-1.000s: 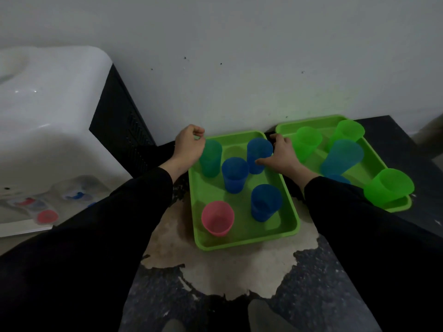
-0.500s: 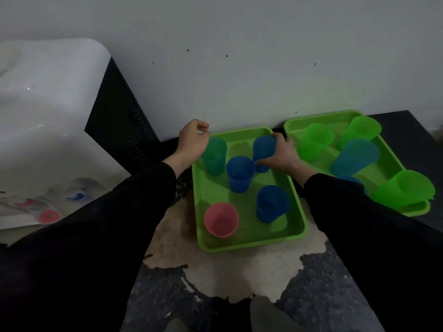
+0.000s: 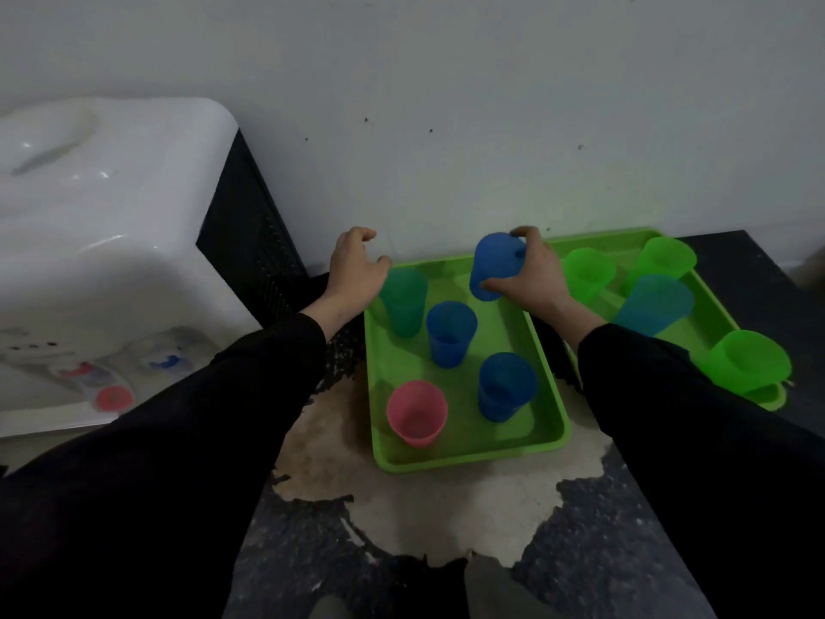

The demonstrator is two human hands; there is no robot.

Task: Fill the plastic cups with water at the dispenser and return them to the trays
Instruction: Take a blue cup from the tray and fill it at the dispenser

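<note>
Now, translucent blue cup (image 3: 493,270) tilted, right hand (image 3: 533,279) fingers clamped round it, left hand (image 3: 355,270) fingers loosely curled

Dark speckled desk (image 3: 402,574) against a white wall (image 3: 491,105), with a worn patch.

The pale, peeled patch (image 3: 446,498) lies in the middle of the desk top. The left tray (image 3: 468,457), bright green, stands partly on this patch. The right tray (image 3: 598,238), also green, stands just beside it, nearer to the wall. The white dispenser (image 3: 111,225) with a black side stands at the left end.
</note>
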